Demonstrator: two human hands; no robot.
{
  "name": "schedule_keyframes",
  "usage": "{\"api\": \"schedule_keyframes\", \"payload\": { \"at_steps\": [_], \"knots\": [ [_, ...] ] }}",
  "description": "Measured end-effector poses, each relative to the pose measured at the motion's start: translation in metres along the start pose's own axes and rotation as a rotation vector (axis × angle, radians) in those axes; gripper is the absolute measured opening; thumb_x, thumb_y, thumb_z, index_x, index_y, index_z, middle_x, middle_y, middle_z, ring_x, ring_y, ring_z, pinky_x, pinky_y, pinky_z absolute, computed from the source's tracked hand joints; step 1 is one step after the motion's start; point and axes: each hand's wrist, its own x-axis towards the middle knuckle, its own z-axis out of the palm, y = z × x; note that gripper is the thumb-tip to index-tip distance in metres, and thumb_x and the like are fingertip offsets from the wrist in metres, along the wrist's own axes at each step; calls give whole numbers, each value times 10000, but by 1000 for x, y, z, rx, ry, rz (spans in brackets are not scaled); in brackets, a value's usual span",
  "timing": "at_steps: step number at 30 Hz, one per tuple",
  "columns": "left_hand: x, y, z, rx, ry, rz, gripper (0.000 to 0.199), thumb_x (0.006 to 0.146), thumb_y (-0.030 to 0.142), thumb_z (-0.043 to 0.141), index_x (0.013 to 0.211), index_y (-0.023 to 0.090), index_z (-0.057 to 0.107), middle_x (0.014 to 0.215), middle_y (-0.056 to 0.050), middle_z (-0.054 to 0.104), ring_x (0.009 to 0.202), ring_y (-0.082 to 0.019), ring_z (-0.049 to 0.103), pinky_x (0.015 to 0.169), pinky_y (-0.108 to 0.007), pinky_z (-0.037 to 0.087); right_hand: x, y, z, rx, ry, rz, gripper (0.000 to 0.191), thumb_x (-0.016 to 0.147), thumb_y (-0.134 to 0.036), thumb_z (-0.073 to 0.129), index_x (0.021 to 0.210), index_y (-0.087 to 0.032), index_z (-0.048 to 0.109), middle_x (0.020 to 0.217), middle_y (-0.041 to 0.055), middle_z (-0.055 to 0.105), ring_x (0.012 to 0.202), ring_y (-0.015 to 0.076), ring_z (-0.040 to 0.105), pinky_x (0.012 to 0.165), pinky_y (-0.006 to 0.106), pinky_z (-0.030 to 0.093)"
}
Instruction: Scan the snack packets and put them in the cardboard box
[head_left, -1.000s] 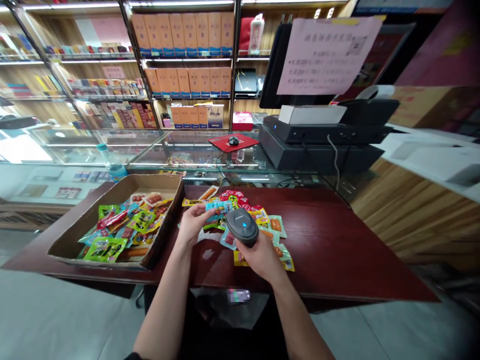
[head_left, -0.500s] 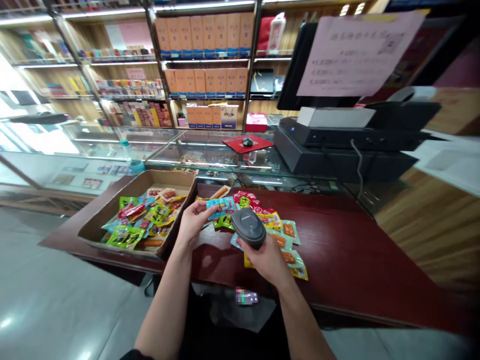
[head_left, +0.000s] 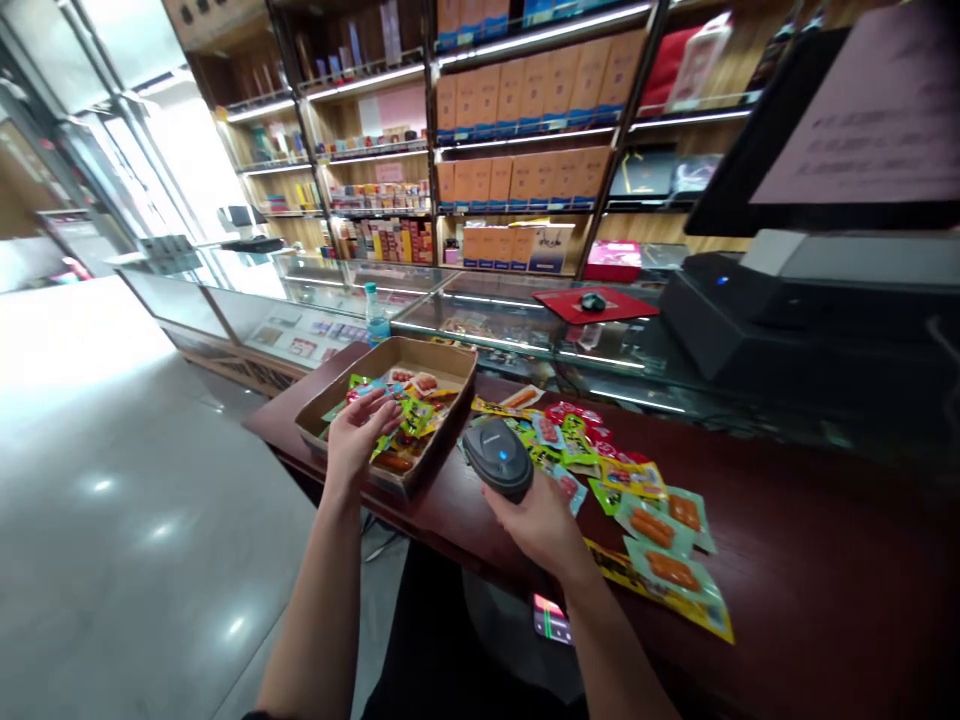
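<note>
Grip of the right hand in the head view is wrapped around a dark handheld scanner above the table. Left hand, its fingers loosely parted, is over the cardboard box, near the snack packets inside. More sausage packs lie spread on the table, right of the box, with a bottle behind it.
</note>
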Motion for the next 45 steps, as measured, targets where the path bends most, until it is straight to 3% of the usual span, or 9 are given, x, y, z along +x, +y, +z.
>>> {"api": "schedule_keyframes", "payload": {
  "at_steps": [8, 12, 18, 21, 26, 31, 37, 39, 45],
  "knots": [
    [-23, -67, 98, 192, -410, -96, 511, 656, 434, 840, 1051, 130, 725, 991, -128, 757, 861, -236, 728, 712, -323, 602, -30, 34, -57, -40, 247, 121, 225, 757, -320, 662, 938, -197, 713, 927, 97, 775, 886, 283, 728, 797, 368, 568],
    [-42, -101, 142, 516, -687, 25, 344, 733, 378, 767, 990, 151, 736, 895, -94, 756, 829, -228, 714, 740, -326, 568, -53, 51, -85, -106, 358, 180, 206, 759, -329, 659, 909, -197, 709, 926, 98, 774, 892, 280, 727, 781, 350, 565],
    [-69, -108, 159, 966, -1193, 343, 430, 711, 151, 675, 1136, 192, 722, 1126, -103, 686, 982, -249, 666, 906, -350, 509, -77, 58, -102, -166, 437, 248, 185, 766, -309, 659, 904, -191, 697, 903, 100, 769, 875, 277, 730, 754, 328, 556],
    [-74, -108, 153, 1010, -1289, 437, 636, 657, 64, 618, 1279, 197, 651, 1252, -119, 617, 1114, -267, 619, 986, -345, 475, -81, 58, -103, -161, 448, 226, 165, 774, -288, 656, 905, -196, 697, 907, 97, 771, 879, 273, 731, 767, 330, 555],
    [-78, -118, 149, 946, -1210, 479, 643, 645, 56, 603, 1278, 167, 640, 1227, -128, 602, 1124, -265, 597, 1003, -361, 472, -82, 57, -97, -169, 418, 243, 192, 779, -285, 651, 935, -193, 712, 939, 110, 771, 917, 281, 724, 803, 346, 555],
    [-77, -121, 158, 730, -1105, 411, 359, 730, 114, 607, 1047, 190, 756, 1154, -101, 676, 1058, -242, 643, 1005, -373, 475, -82, 56, -93, -154, 418, 226, 219, 782, -318, 645, 940, -177, 700, 960, 129, 769, 927, 294, 724, 773, 353, 555],
    [-59, -121, 170, 113, -647, -332, 149, 770, 223, 698, 890, 142, 734, 840, -70, 746, 783, -204, 713, 808, -365, 581, -83, 60, -93, -153, 410, 237, 259, 782, -322, 638, 986, -176, 701, 984, 132, 768, 967, 310, 722, 805, 379, 556],
    [-54, -120, 172, -122, -594, -507, 170, 708, 183, 778, 849, 122, 705, 839, -72, 747, 784, -179, 719, 813, -321, 584, -81, 59, -91, -166, 393, 238, 255, 781, -317, 639, 986, -178, 701, 996, 132, 769, 980, 314, 721, 814, 383, 552],
    [-49, -116, 175, -136, -559, -530, 379, 598, 305, 901, 787, 160, 606, 833, -61, 744, 751, -202, 727, 691, -320, 596, -72, 56, -84, -171, 369, 223, 230, 753, -274, 658, 960, -191, 715, 949, 100, 773, 928, 292, 726, 768, 355, 554]
  ]
}}
